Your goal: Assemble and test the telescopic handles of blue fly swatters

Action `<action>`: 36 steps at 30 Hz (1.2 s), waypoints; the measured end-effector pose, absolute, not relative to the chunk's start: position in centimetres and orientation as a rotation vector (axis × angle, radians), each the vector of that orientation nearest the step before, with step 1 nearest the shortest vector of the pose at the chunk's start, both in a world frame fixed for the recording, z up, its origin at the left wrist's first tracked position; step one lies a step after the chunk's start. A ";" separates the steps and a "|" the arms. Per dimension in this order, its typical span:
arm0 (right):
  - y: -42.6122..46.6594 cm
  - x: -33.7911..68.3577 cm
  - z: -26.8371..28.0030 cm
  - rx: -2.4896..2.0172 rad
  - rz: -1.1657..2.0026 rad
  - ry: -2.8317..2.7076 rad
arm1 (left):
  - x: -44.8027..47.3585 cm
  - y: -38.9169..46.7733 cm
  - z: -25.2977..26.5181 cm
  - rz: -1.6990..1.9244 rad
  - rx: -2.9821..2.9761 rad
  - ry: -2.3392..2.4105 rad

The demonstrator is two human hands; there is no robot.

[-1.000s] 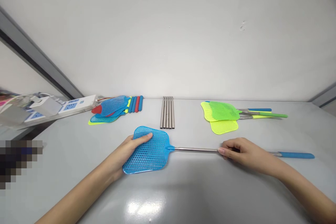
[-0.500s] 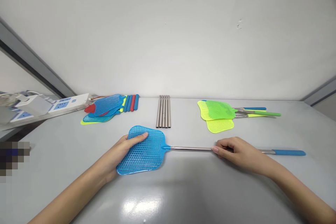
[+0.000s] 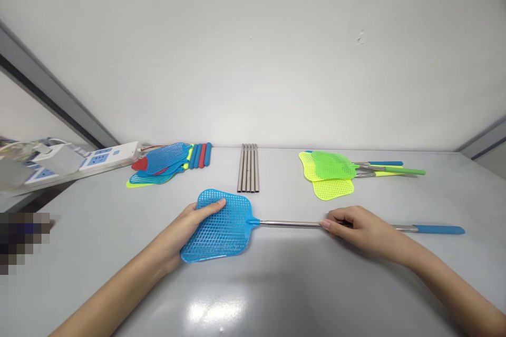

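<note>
A blue fly swatter (image 3: pixel 225 231) with a metal rod and a blue grip lies crosswise in front of me, just over the table. My left hand (image 3: pixel 190 229) holds its mesh head at the left side, thumb on top and the other fingers hidden underneath. Around the middle of the metal rod, my right hand (image 3: pixel 351 226) is closed, thumb and fingers pinching it. Beyond the right hand the blue grip (image 3: pixel 440 229) sticks out to the right.
Several metal rods (image 3: pixel 248 168) lie side by side at the back. Left of them are loose coloured grips (image 3: pixel 200 155), stacked swatter heads (image 3: pixel 164 160) and a power strip (image 3: pixel 114 157). Whole green and yellow fly swatters (image 3: pixel 328 166) are piled back right. A wall (image 3: pixel 253 63) bounds the table.
Everything on the table appears slightly farther right in the picture, the swatter included. Both hands keep the same hold on it.
</note>
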State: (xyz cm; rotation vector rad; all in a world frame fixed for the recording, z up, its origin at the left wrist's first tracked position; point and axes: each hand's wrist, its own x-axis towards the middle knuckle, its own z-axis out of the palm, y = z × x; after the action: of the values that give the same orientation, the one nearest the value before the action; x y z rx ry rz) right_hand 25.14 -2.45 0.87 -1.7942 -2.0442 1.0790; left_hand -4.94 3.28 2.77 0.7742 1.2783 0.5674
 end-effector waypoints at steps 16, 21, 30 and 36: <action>-2.5 25.3 0.8 -1.768 1.131 -2.048 | -4.7 3.2 3.1 0.581 0.754 1.278; -2.5 25.4 0.7 -1.760 1.131 -2.038 | -4.8 3.3 2.8 0.582 0.765 1.291; -2.4 25.5 0.5 -1.742 1.142 -2.004 | -5.1 3.3 2.2 0.593 0.763 1.269; -2.4 25.5 0.4 -1.724 1.139 -1.992 | -5.2 3.3 2.1 0.598 0.762 1.253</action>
State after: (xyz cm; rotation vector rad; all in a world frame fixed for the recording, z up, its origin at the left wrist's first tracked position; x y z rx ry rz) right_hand 25.49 -2.43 0.44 -1.7244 -1.9920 1.1391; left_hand -5.15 3.31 2.13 0.7620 1.2533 0.5979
